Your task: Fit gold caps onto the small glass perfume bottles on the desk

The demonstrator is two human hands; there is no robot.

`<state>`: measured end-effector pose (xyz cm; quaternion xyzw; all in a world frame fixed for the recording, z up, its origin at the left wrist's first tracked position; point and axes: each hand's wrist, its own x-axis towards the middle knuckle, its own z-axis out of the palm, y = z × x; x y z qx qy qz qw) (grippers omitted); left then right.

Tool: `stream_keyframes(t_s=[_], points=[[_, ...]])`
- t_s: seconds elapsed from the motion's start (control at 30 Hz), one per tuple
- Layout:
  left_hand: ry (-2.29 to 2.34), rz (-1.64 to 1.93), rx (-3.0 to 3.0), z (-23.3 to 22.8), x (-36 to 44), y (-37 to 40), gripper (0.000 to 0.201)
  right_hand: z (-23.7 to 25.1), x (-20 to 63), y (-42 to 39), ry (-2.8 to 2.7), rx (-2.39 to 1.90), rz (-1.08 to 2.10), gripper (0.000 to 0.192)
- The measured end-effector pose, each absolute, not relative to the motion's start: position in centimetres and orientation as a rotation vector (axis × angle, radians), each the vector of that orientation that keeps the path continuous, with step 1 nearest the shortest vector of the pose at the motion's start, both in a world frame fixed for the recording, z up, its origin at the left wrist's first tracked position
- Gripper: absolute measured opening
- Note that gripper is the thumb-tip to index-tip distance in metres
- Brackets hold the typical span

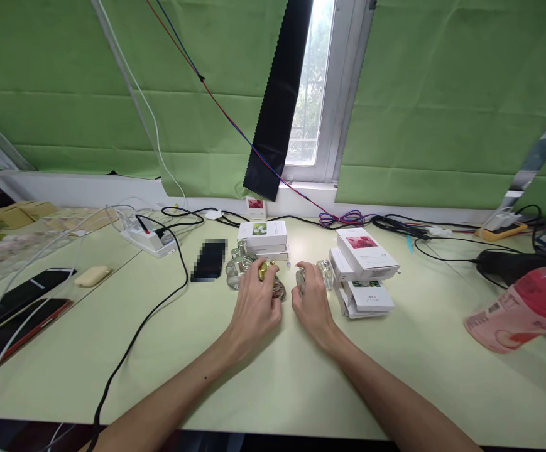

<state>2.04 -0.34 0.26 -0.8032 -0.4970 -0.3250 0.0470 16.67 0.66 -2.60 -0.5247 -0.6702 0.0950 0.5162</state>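
Note:
My left hand (255, 302) is closed around a small clear glass bottle (279, 290); a gold-coloured top (264, 270) shows between thumb and fingers. Several more clear glass bottles (235, 269) stand just left of it, partly hidden by the hand. My right hand (314, 306) has its fingers curled over another clear glass bottle (300, 280), mostly covered by the fingers. To its right, touching or nearly touching the hand, is a further glass bottle (325, 274). A tiny pale piece (288, 264) lies on the table between the hands.
White boxes are stacked behind the left hand (263, 233) and right of the right hand (367, 254). A dark blurred-out phone (209, 260), a power strip (147, 238) and a black cable (159, 306) lie left. A pink bottle (518, 307) stands far right. Cables run along the wall.

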Motion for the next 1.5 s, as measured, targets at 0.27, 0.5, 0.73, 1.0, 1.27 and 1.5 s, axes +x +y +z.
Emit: stream_keyframes(t_s=[0.27,0.5,0.73,1.0,1.27,1.5], points=[[-1.441,-1.043,-2.439,0.66,2.21,-0.46,0.051,-2.7,16.65,0.75,-1.6,-1.265,0.237,0.049],[-1.482,-1.062,-2.458,0.06,2.01,0.16,0.033,-2.81,16.7,0.83,-1.608,-1.27,0.244,0.048],[-1.505,-1.07,-2.463,-0.1,1.88,0.47,0.033,-2.79,16.71,0.84,-1.601,-1.25,0.261,0.048],[-1.532,-1.107,-2.465,0.21,1.96,0.4,0.034,-2.84,16.72,0.82,-1.617,-1.247,0.254,0.05],[-1.56,-1.132,-2.484,0.28,1.95,0.23,0.032,-2.93,16.78,0.92,-1.617,-1.239,0.253,0.049],[-1.564,-1.137,-2.412,0.25,2.0,0.1,0.038,-2.95,16.79,0.91,-1.611,-1.254,0.258,0.05]])
